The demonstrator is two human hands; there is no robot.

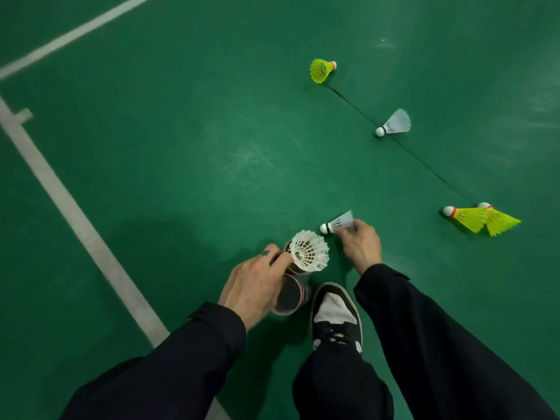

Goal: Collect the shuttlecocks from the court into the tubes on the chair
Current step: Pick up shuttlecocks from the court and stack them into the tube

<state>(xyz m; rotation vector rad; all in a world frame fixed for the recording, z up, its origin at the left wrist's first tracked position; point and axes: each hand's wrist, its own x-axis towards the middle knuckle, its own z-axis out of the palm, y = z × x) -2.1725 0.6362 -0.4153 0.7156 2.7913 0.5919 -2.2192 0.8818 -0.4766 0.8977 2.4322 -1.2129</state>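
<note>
1. Your L hand (254, 283) grips two tubes (292, 294) upright by your shoe (335, 313); a white shuttle (309, 251) sits in the far one, skirt up.
2. R hand (360, 245): fingers (353, 227) pinch the skirt of the white shuttlecock (336, 222), at or just off the floor, can't tell. Cork points left, twd the tubes, axis near level; needs turning cork-down.
3. Farther R: yellow pair (481, 218), then a white one (394, 122), a yellow one (322, 69) farthest.

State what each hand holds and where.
Left hand grips two tubes near their open tops; right hand pinches white plastic shuttlecock by its skirt.
</note>
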